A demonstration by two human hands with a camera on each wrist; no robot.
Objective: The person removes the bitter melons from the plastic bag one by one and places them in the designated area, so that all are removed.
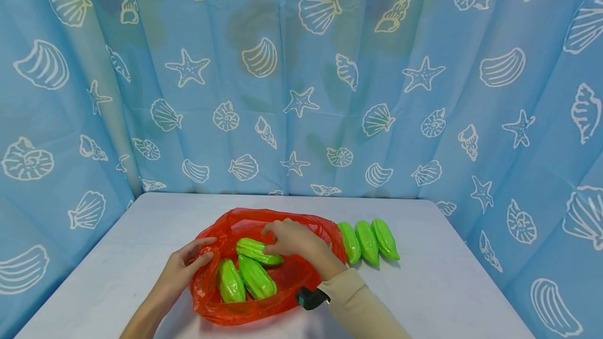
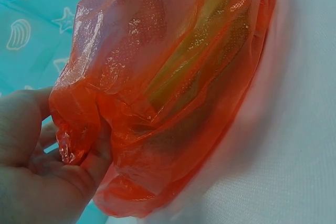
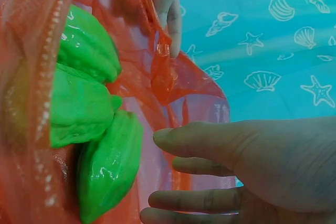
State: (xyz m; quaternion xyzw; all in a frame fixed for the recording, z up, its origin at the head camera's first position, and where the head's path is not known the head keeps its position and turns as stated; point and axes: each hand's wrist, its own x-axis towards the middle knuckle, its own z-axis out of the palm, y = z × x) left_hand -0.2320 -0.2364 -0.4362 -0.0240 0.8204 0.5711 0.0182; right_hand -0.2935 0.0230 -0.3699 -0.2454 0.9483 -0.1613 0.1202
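"Nearest the head camera, what do you see?"

"Beige cloth: a long sleeve (image 1: 365, 300) over the right forearm, and just past its cuff a small black-and-teal device (image 1: 311, 298) at the wrist."

"And the right hand (image 1: 291, 237) beyond it?"

"Over the mouth of a thin, translucent red plastic bag (image 1: 235, 316). Thumb and fingers are straight and spread wide. The right wrist view shows a narrow gap between the thumb tip and the nearest pod."

"Pods?"

"Glossy, bright-green, ridged ones, tapered at the ends. Three are in the bag, bunched close together: one (image 1: 256, 250) lies crosswise at the back, near the right hand, and two, one (image 1: 231, 281) on the left and another (image 1: 256, 278) in the middle, slant in front of it."

"What does the left hand (image 1: 182, 266) do?"

"Grips the bag's left rim; gathered plastic hangs between thumb and fingers."

"Anything outside the bag?"

"Three more pods in a row on a white table (image 1: 438, 281), right of the bag. The first (image 1: 350, 242) is partly hidden by the red rim; I can't tell whether they touch. The second (image 1: 367, 242) and third (image 1: 385, 239) lie just beside it."

"And behind?"

"Light-blue curtain (image 1: 212, 88), printed with white shells and starfish."
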